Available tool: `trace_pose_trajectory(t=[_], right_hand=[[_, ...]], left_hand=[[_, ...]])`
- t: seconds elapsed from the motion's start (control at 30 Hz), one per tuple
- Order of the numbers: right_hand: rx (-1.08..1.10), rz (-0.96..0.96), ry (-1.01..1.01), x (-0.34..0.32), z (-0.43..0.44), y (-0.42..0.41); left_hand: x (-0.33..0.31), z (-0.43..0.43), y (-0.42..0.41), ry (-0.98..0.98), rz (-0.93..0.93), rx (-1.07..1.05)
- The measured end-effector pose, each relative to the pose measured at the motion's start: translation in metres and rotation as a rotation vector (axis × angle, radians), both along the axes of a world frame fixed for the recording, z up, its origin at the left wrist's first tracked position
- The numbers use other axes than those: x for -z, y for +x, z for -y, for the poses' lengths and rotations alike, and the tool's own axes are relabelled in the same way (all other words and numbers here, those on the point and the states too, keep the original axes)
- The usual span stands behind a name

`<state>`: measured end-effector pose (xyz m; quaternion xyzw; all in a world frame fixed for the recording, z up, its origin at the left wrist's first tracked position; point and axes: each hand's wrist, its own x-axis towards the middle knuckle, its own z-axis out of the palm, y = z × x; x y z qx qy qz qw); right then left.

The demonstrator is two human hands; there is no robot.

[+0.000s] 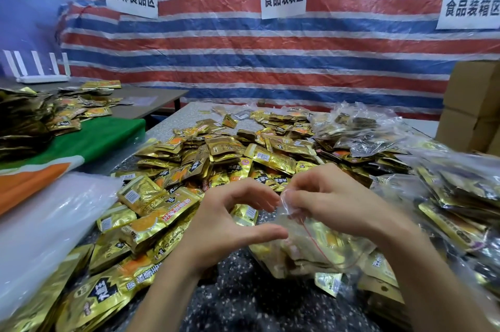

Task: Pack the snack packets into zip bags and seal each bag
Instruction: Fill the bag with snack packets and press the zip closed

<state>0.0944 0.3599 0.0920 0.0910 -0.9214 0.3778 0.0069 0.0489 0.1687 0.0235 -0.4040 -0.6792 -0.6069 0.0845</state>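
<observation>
right hand (335,201): pinching top edge of the clear zip bag (311,239) between fingertips
left hand (227,220): curling open, thumb touching the bag just left of the pinch
zip bag: hanging below the pinch, holding gold snack packets (327,245)
loose packets (216,158): piling beyond both hands

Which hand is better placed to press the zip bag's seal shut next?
Right. The right hand already pinches the top edge of the filled zip bag near its red seal line, while the left hand sits open beside it, thumb just touching the bag, better suited to steadying.
</observation>
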Motion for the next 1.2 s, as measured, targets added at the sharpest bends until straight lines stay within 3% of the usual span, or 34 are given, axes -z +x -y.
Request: trace_pose_trajectory(t=[0.17,0.33,0.4,0.47,0.53,0.67,0.9,1.2], right_hand=[[0.048,-0.093,0.064,-0.001,0.011,-0.004],[-0.082,-0.066,0.01,-0.005,0.007,0.006],[-0.115,-0.073,0.081,-0.006,0.006,0.012],[-0.064,-0.202,0.225,-0.007,0.006,0.013],[0.006,-0.309,0.229,-0.012,0.008,0.013],[0.043,-0.337,0.243,-0.022,0.012,0.017],[0.047,-0.451,0.236,-0.019,0.034,0.017],[0.046,-0.512,0.286,-0.017,0.035,0.014]], left_hand=[[0.005,-0.012,0.001,0.07,-0.174,-0.133],[0.005,-0.01,0.0,0.224,-0.097,-0.215],[0.004,-0.01,0.001,0.252,-0.124,-0.25],[0.003,-0.01,0.002,0.288,-0.152,-0.259],[0.001,-0.009,0.003,0.344,-0.167,-0.283],[-0.004,-0.008,0.004,0.447,-0.103,-0.267],[-0.002,-0.007,0.003,0.357,-0.18,-0.284],[-0.001,-0.003,0.001,0.334,-0.106,-0.197]])
